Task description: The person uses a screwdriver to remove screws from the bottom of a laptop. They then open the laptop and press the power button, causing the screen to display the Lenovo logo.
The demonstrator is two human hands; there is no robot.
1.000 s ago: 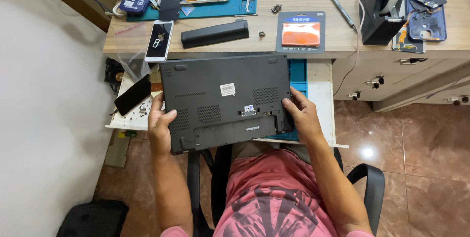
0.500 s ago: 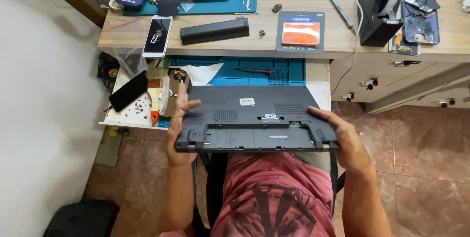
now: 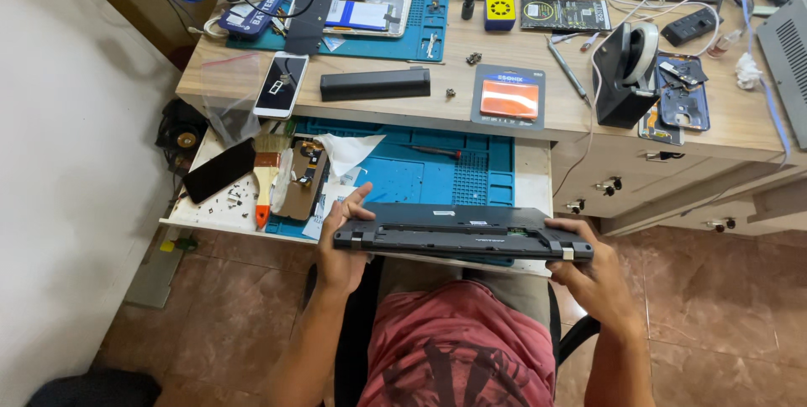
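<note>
A black laptop [image 3: 462, 235] is held almost edge-on above my lap, its rear edge with the empty battery bay facing up toward me. My left hand [image 3: 343, 243] grips its left end, fingers spread along the far side. My right hand [image 3: 588, 268] grips the right end from below. The laptop hovers over the front of a pulled-out tray lined with a blue work mat [image 3: 420, 176]. A long black battery bar [image 3: 375, 84] lies on the wooden desk [image 3: 538, 125] beyond.
The tray holds a black phone [image 3: 218, 171], a paintbrush [image 3: 267, 180], small parts and white paper. On the desk lie a white phone [image 3: 282, 84], an orange-and-grey pad [image 3: 509, 97], a black tape dispenser [image 3: 626, 71], tools and a second blue mat. White wall at left, drawers at right.
The laptop has been tipped from lying bottom-up on the tray to nearly edge-on and drawn toward my body. Both hands kept their hold on its ends.
</note>
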